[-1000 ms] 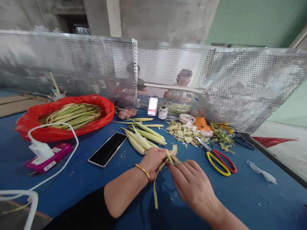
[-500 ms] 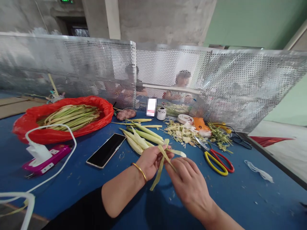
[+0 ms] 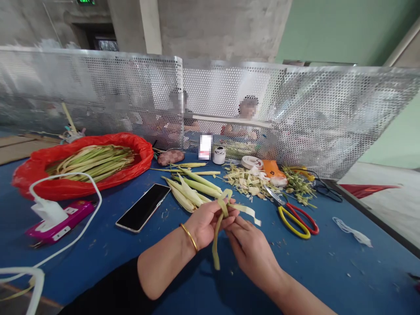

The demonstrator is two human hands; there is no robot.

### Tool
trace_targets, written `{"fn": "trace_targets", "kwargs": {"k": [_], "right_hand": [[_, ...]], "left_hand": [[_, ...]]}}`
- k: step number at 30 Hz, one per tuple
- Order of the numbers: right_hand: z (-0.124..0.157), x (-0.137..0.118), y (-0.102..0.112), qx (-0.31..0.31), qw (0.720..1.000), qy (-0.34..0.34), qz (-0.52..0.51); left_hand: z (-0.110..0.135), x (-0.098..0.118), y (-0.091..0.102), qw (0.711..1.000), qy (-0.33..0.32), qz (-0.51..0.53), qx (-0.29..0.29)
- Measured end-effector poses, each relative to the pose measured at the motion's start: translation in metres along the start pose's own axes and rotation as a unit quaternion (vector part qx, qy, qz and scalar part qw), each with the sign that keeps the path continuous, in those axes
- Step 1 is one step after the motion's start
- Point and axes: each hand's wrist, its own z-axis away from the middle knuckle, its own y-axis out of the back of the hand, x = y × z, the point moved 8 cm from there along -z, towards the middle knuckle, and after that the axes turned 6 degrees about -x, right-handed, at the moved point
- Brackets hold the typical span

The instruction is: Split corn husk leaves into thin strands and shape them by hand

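Observation:
Pale green husk strips (image 3: 215, 245) cross and loop between my hands, with one end hanging down and another sticking out to the right. My left hand (image 3: 205, 223), with a gold bangle at the wrist, pinches the strips where they cross. Close against it, my right hand (image 3: 247, 243) has its fingers closed at the same crossing, and its fingertips are partly hidden. Just beyond my left hand lie several corn husks (image 3: 183, 194) in a loose bundle. Scissors (image 3: 293, 218) with one yellow and one red handle lie right of my right hand.
A red plastic bag (image 3: 22, 175) of long green stalks stands left, behind a purple power strip (image 3: 61, 222). A dark phone (image 3: 143, 208) lies nearer. Husk scraps (image 3: 244, 181), a tape roll (image 3: 252, 162) and a small jar (image 3: 219, 155) sit before a perforated metal screen (image 3: 226, 94); people sit behind it.
My right hand has shifted down and left, closer under my left fingers. The diagonal strip end has been folded away into a loop, and the hanging end now drops straighter.

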Motion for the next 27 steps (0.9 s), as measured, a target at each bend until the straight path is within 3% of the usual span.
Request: {"fn": "trace_targets", "kwargs": {"k": [4,8,11,14,17,20,23,25,27], "right_hand": [[0.005,-0.012,0.001,0.015,0.989,0.044,0.139],[0.010,-0.036,0.003,0.036,0.967,0.132,0.216],[0.007,-0.049,-0.007,0.009,0.952,0.191,0.237],[0.007,-0.050,0.001,0.054,0.958,0.215,0.184],[0.006,-0.025,0.029,0.137,0.983,0.119,0.039],[0.007,0.026,0.048,0.186,0.969,-0.088,-0.134],[0.011,0.068,0.029,0.129,0.893,-0.271,-0.335],[0.013,0.077,0.010,0.082,0.826,-0.335,-0.446],[0.014,0.077,-0.005,0.057,0.780,-0.368,-0.502]], "left_hand": [[0.001,0.005,0.002,0.999,-0.043,0.002,0.022],[-0.001,0.004,0.002,0.997,-0.071,-0.022,0.026],[-0.003,-0.006,-0.002,0.998,-0.057,-0.029,0.006],[-0.004,-0.013,-0.007,0.998,-0.050,-0.035,-0.032],[-0.003,-0.012,-0.008,0.994,-0.067,-0.075,-0.037],[-0.001,-0.013,-0.009,0.985,-0.070,-0.155,-0.040],[0.001,-0.013,-0.016,0.970,-0.071,-0.220,-0.074],[0.002,-0.010,-0.016,0.966,-0.076,-0.239,-0.066],[0.002,-0.007,-0.011,0.968,-0.079,-0.236,-0.035]]}}
